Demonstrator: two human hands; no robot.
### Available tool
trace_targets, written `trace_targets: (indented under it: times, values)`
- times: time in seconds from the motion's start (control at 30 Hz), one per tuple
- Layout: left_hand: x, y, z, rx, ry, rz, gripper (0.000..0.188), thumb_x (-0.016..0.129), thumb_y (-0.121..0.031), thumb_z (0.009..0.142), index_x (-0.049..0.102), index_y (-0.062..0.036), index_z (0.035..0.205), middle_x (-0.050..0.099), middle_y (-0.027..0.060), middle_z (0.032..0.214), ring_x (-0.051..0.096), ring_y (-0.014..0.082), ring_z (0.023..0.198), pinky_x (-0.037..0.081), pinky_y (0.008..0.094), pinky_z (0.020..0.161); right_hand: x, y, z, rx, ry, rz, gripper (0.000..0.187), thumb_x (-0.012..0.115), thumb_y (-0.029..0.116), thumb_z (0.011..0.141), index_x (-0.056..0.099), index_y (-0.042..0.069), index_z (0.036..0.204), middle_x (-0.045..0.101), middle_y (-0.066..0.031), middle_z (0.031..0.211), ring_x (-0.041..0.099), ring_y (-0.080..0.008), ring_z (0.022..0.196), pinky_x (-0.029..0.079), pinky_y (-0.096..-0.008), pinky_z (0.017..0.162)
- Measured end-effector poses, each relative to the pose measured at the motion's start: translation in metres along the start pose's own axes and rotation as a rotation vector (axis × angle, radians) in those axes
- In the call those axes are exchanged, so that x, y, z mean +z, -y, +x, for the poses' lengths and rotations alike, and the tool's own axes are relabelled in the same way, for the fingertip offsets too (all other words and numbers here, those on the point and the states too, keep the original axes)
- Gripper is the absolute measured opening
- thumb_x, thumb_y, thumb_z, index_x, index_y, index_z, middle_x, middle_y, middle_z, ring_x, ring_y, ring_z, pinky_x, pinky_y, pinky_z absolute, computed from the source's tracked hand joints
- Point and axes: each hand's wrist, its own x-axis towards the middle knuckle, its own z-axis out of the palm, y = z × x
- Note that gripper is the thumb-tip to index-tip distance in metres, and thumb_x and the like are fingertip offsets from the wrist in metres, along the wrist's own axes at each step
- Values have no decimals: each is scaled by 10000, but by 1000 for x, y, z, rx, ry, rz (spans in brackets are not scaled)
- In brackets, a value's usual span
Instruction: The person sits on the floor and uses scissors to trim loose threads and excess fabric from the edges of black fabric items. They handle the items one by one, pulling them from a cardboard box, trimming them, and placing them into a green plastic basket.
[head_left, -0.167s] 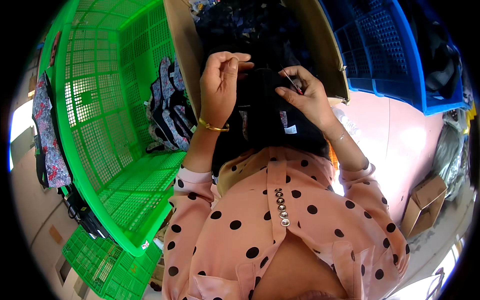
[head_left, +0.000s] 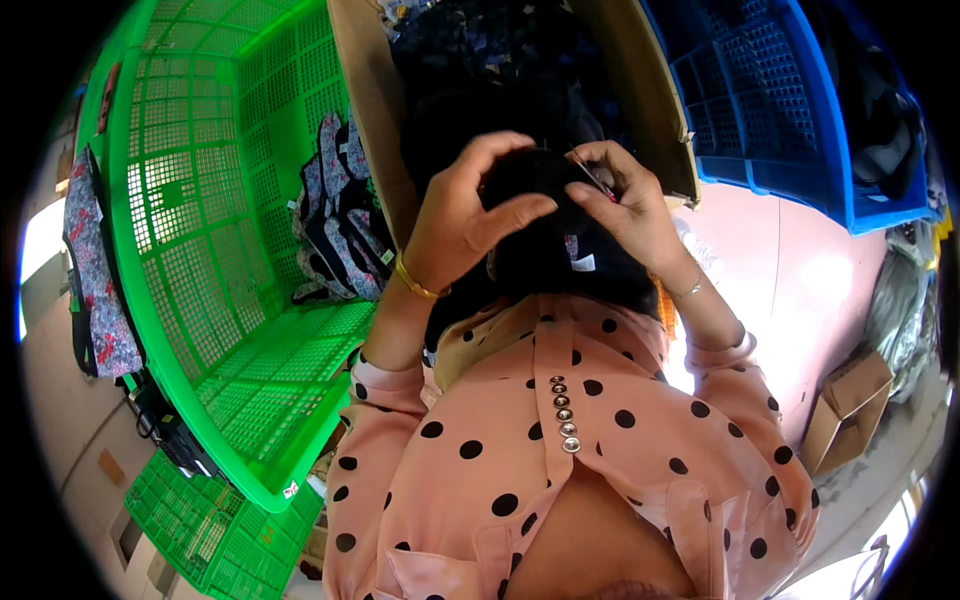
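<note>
A black garment [head_left: 530,262] lies across my lap, with a white label [head_left: 583,264] and a small floral patch near it. My left hand [head_left: 460,222] curls round a bunched part of the garment, thumb on the near side and fingers over the far side. In my right hand [head_left: 637,212] is a pair of thread snips [head_left: 594,178], its thin metal blade pointing up and left and a bit of red showing by the fingers. My right thumb and fingertips are against the edge of the bunched black cloth. The snips' handles are mostly hidden.
A cardboard box [head_left: 668,110] filled with dark cloth stands just ahead. On the left is a large green plastic crate [head_left: 190,290] holding floral-and-black pieces [head_left: 340,225]; another floral piece [head_left: 95,270] hangs over its outer rim. A blue crate [head_left: 790,120] stands at the right.
My left hand has come down and right, its raised fingers now closing round the black cloth, which is lifted into a bunch. My right hand has shifted slightly right and down, still with the snips.
</note>
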Motion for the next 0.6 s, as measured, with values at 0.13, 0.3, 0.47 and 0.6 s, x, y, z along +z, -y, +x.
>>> trace_targets:
  times: [0.13, 0.3, 0.47, 0.6]
  values:
    - [7, -9, -8, -170, -27, -162, 414, 786, -106, 787, 585, 9, 1130, 651, 64, 1025, 613, 111, 924, 501, 248, 831, -24, 15, 1, -34, 50, -225, 437, 568, 435, 952, 603, 3, 999, 627, -115, 778, 618, -203, 679, 479, -290, 640]
    - [8, -13, -10, -174, 8, -228, 381, 766, -73, 800, 589, 10, 1127, 643, 61, 1023, 603, 114, 963, 487, 246, 865, -34, 24, 2, -42, 195, -440, 451, 560, 451, 939, 640, 23, 820, 536, -112, 576, 571, -229, 532, 428, -309, 512]
    - [9, -15, -11, -178, 36, -245, 369, 761, -72, 806, 589, 10, 1123, 639, 62, 1028, 604, 122, 965, 482, 248, 875, -29, 25, 5, -33, 242, -330, 515, 545, 513, 921, 629, 25, 779, 492, -67, 559, 506, -167, 495, 371, -253, 474]
    - [8, -17, -12, -168, 40, -258, 368, 765, -70, 800, 591, 9, 1115, 638, 64, 1032, 605, 125, 968, 481, 251, 878, -32, 32, 8, 16, 303, -228, 525, 547, 519, 916, 626, 26, 755, 487, -52, 567, 484, -145, 484, 350, -228, 463]
